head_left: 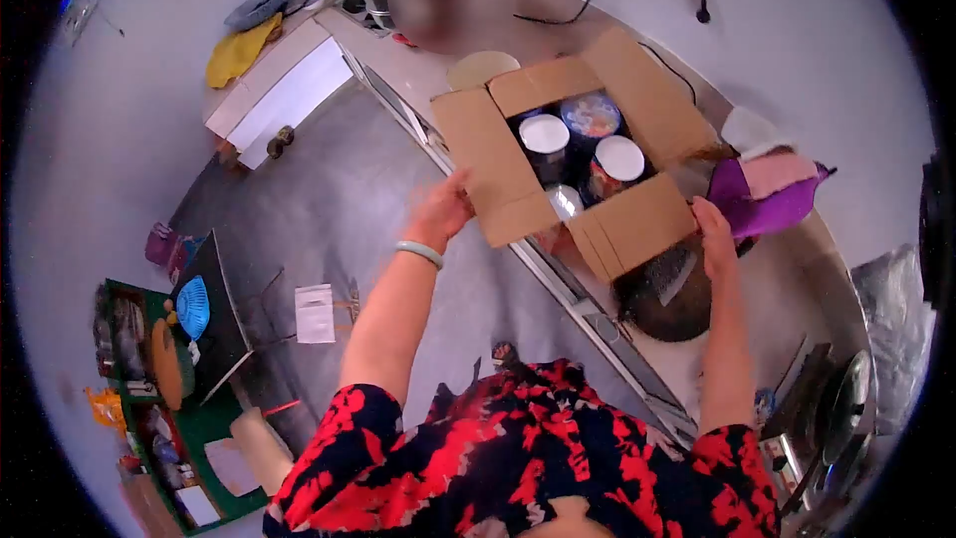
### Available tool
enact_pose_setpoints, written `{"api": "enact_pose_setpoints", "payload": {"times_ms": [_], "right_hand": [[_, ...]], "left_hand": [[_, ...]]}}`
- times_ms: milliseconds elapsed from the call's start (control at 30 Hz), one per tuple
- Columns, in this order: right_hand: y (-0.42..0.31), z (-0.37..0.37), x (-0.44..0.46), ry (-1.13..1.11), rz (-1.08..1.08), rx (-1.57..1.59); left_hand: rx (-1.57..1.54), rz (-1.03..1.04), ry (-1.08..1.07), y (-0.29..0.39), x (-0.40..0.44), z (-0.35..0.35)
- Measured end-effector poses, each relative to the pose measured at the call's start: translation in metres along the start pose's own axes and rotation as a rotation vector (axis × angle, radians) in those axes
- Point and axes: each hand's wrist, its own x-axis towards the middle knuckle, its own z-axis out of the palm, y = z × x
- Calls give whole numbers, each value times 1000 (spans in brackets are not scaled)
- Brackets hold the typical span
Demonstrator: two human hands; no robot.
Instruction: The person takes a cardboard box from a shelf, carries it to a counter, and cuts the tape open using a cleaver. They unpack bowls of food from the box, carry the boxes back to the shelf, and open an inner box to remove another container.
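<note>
An open cardboard box (513, 189) is at the counter's edge with its flaps spread outward. Inside stand several containers, among them a jar with a white lid (544, 134), another white-lidded jar (619, 157) and a container with a patterned lid (592, 116). My left hand (443, 211), a pale bangle on its wrist, grips the outer edge of the left flap. On the opposite side my right hand (714, 236) holds the corner of the near flap, its thumb and fingers closed round the cardboard. Whether the box rests fully on the counter is hidden.
Beside the box lie a purple cloth (765, 199) and a dark round pan (667, 304) on the counter (772, 284). Cables hang on the wall behind. At lower left stand a black table (211, 309) with a blue basket (192, 308) and a green shelf (244, 498).
</note>
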Motion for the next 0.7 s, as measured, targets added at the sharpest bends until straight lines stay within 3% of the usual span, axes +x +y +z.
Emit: {"api": "enact_pose_setpoints", "payload": {"times_ms": [167, 333, 367, 400, 433, 500, 567, 700], "right_hand": [[-5, 4, 98, -347, 131, 94], [-20, 42, 112, -280, 144, 164], [-26, 46, 117, -267, 166, 37], [-15, 30, 121, -387, 20, -94], [-29, 41, 117, -187, 235, -180], [-24, 46, 121, -366, 12, 44], [8, 9, 172, -154, 501, -349], [-73, 74, 117, -187, 241, -383]], "left_hand": [[-33, -100, -6, 17, -3, 49], [35, -122, -129, 24, 1, 58], [26, -137, -116, 24, 4, 58], [233, -64, -155, 28, -3, 61], [290, -19, -121, 27, -7, 61], [318, 34, -70, 20, -10, 61], [213, 26, -34, 33, -38, 72], [-27, 105, -13, 28, -93, 65]]}}
